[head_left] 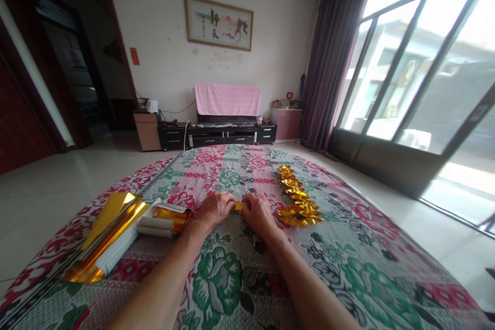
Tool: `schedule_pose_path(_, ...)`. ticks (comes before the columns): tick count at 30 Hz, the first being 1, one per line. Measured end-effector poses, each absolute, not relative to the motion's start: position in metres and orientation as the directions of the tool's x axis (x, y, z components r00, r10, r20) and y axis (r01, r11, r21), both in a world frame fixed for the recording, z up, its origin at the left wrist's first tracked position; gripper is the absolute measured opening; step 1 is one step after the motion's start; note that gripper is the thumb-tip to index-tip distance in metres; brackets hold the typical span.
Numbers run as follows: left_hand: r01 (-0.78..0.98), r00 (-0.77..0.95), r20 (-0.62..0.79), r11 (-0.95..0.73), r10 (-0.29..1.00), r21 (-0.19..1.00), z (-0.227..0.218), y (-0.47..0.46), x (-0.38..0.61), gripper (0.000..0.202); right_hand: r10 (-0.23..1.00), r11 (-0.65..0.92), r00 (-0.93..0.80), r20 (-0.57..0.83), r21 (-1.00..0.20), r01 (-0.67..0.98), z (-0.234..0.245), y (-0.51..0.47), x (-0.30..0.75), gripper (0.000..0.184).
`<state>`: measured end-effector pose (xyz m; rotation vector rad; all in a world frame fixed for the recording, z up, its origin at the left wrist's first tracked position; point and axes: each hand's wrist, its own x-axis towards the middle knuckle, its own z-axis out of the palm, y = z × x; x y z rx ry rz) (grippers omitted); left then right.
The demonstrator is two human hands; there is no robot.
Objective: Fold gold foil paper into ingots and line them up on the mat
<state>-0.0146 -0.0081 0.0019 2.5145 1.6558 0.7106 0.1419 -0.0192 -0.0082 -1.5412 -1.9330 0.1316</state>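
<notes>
Between my two hands a small piece of gold foil paper [238, 207] is stretched just above the flowered cloth. Its left end sits in the closed fingers of my left hand [217, 208], and my right hand [257, 211] grips the other end. Most of the piece is hidden by the fingers. Right of my hands, several folded gold paper ingots [299, 197] lie in a slanting row. To the left rests a loose stack of gold and white paper sheets [116, 232], partly rolled. Beside it, nearer my left wrist, is a smaller curled bundle of the same paper [162, 220].
A round table with a patterned cloth [220, 283] fills the foreground. Past its far edge stands a low black TV cabinet [228, 136], with a pink cloth [228, 99] draped over something on top. At the right are a purple curtain [330, 56] and large glass doors [406, 72].
</notes>
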Motion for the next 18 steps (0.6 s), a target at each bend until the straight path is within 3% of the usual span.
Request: schedule_pose_path(18, 0.96, 0.219, 0.267, -0.255, 0.938, 0.111, 0.013, -0.026, -0.001, 0.029, 0.902, 0.281, -0.085, 0.424, -0.425, 0.86, -0.007, -0.028, 0.14, 0.019)
